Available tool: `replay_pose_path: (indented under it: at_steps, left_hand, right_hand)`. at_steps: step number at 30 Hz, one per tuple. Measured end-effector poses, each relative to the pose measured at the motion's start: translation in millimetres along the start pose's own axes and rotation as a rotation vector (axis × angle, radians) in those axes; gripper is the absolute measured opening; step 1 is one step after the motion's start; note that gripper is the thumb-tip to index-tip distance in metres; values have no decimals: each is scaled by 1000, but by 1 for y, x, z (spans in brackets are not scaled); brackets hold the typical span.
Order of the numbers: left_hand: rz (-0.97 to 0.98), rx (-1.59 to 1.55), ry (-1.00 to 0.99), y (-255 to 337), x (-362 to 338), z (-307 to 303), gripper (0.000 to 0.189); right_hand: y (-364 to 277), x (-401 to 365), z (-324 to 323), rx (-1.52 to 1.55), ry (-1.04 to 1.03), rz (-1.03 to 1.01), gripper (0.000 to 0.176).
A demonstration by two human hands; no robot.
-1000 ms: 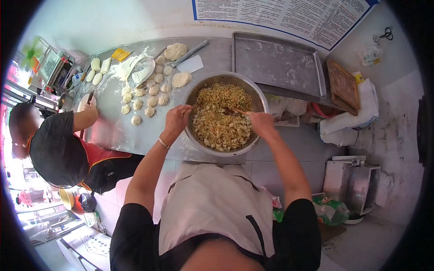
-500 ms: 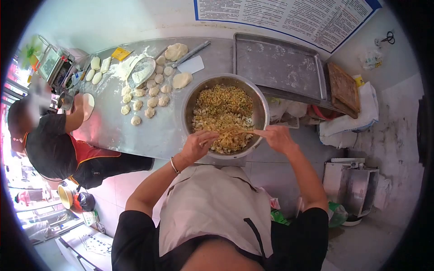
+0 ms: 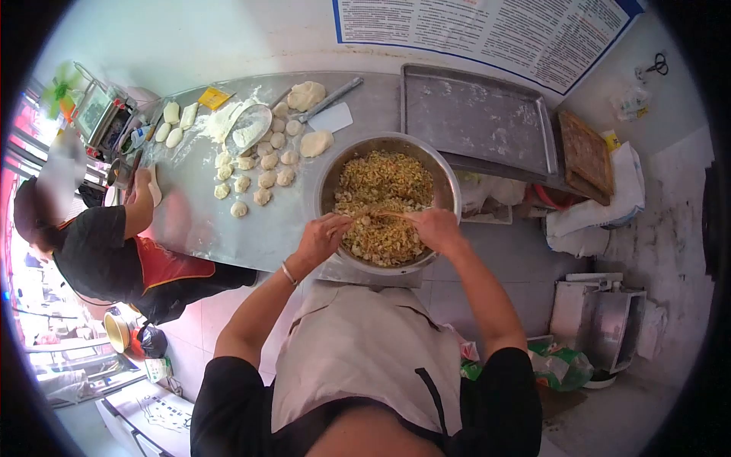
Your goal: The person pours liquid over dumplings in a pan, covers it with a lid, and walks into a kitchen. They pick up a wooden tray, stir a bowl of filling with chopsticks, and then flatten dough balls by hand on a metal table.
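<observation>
A large steel bowl (image 3: 449,183) of chopped, yellowish-brown filling (image 3: 384,177) stands at the front edge of the metal table. My left hand (image 3: 324,234) is closed at the bowl's left front rim, its fingers on one end of a thin light-brown item that spans the filling. At the right rim, my right hand (image 3: 438,230) is closed around the other end. The item (image 3: 384,214) looks like chopsticks or a slim wooden tool, slightly blurred. Its lower side touches the filling.
Dough pieces (image 3: 268,161), flour and a scoop (image 3: 251,126) lie on the metal table (image 3: 205,221) to the left. A co-worker (image 3: 99,236) stands at its left end. Behind the bowl are a large tray (image 3: 476,114) and wooden boards (image 3: 586,152).
My hands have moved slightly left relative to the bowl, with the thin item between them. The whole view has shifted a little. The co-worker's hands have moved at the dough.
</observation>
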State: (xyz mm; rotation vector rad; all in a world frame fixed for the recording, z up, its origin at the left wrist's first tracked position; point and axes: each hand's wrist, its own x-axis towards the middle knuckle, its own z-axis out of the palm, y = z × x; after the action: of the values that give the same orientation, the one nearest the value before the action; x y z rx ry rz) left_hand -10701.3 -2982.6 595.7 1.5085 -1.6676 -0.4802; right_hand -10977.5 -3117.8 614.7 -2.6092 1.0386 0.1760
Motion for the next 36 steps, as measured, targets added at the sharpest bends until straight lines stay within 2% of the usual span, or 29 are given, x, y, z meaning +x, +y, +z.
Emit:
replay_pose_path:
  at_steps: [1, 4, 6, 9, 10, 13, 16, 21, 27, 33, 36]
  left_hand:
    - [-45, -53, 0, 9, -2, -7, 18]
    - [-24, 47, 120, 12, 0, -23, 16]
    - [-45, 75, 183, 13, 2, -28, 14]
    - [-101, 121, 216, 12, -4, -30, 18]
    - [-102, 127, 230, 12, -6, -32, 18]
    - [-113, 115, 252, 8, -11, -34, 17]
    - [-126, 56, 256, -2, -13, -29, 15]
    - [-102, -40, 190, 0, 2, -14, 14]
    - [-204, -57, 129, -7, 42, 2, 14]
    - [-369, 37, 104, -29, 87, -18, 18]
    - [-371, -30, 71, -75, 104, -14, 20]
  right_hand:
    - [1, 5, -2, -1, 17, 7, 39]
    - [1, 25, -1, 10, 82, -1, 43]
    - [-17, 56, 21, 47, 176, -48, 43]
    - [-45, 92, 48, -20, 233, -17, 44]
    - [-50, 95, 52, -24, 186, -3, 45]
    - [-31, 77, 49, -81, -1, -168, 47]
    - [-5, 30, 13, -134, -14, -182, 49]
    - [37, -34, -15, -132, 71, -63, 44]
    - [51, -52, -30, -53, 74, 145, 35]
    - [68, -50, -16, -19, 87, 184, 32]
    - [75, -49, -12, 5, 73, 177, 32]
